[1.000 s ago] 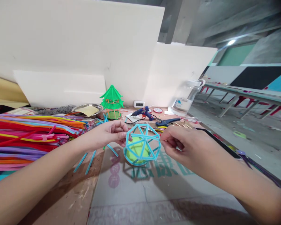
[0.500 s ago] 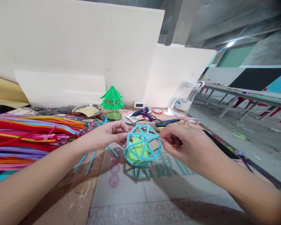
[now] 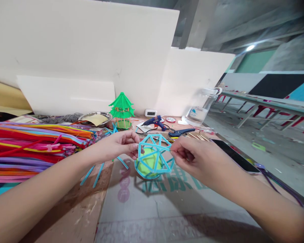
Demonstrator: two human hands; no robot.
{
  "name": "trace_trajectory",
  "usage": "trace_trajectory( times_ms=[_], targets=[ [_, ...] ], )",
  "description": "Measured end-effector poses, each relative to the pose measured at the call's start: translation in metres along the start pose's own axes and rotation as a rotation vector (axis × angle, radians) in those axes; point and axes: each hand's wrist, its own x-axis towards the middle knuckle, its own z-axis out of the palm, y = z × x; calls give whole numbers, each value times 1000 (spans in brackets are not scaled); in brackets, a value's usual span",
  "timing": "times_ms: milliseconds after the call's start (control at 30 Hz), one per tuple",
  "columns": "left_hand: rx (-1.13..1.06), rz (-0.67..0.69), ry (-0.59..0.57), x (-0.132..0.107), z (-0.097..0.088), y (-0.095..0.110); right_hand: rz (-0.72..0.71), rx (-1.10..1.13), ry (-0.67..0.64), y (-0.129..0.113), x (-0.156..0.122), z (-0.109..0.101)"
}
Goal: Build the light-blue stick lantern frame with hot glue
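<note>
A light-blue frame of triangles (image 3: 152,165), built from fuzzy pipe-cleaner pieces, is held up over the board in front of me. Inside or behind its struts shows a lime-green round piece (image 3: 149,160). My left hand (image 3: 128,144) pinches the frame's upper left corner between thumb and fingers. At the opposite upper corner, my right hand (image 3: 186,152) is closed, thumb and forefinger pressed on the end of a blue strut. Loose blue pipe-cleaner pieces (image 3: 98,175) lie beside my left wrist.
Bundles of coloured pipe cleaners (image 3: 27,152) fill the left. Farther back stand a green pagoda model (image 3: 122,109), a small digital clock (image 3: 150,112), a blue glue gun (image 3: 154,123), pliers (image 3: 182,132) and a clear water bottle (image 3: 200,108). A dark phone-like slab (image 3: 234,156) lies at right.
My right hand has shifted slightly left, its fingertips now overlapping the frame's right corner. The frame and my left hand stay almost in place.
</note>
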Motion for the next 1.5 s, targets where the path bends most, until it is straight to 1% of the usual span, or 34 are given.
trace_trajectory(
  times_ms=[233,400,567,700,900,1067,1233,1300,1333,1400,1467,1500],
  targets=[
    [-28,7,-21,2,-5,-6,-19,21,-111,2,0,0],
    [-99,-12,-23,3,-5,-8,-44,36,-129,5,3,2],
    [-219,-26,9,5,-4,-12,-35,67,-136,8,5,4],
    [-309,-45,51,9,-3,-17,-38,76,-130,8,6,4],
    [-251,-63,74,10,0,-15,-62,58,-127,10,6,3],
    [-234,-87,76,10,2,-13,-89,88,-95,11,8,4],
    [-197,-94,78,10,1,-16,9,94,-21,17,11,-1],
    [-141,-110,109,10,-4,-16,37,83,-3,22,13,-4],
    [-80,-115,144,9,-7,-15,48,84,-3,25,14,-6],
    [159,-76,273,7,-12,-10,64,103,-21,29,16,-8],
    [517,76,437,3,-15,-1,62,121,-53,32,18,-10],
    [690,175,482,1,-14,5,55,127,-72,33,18,-10]
  ],
)
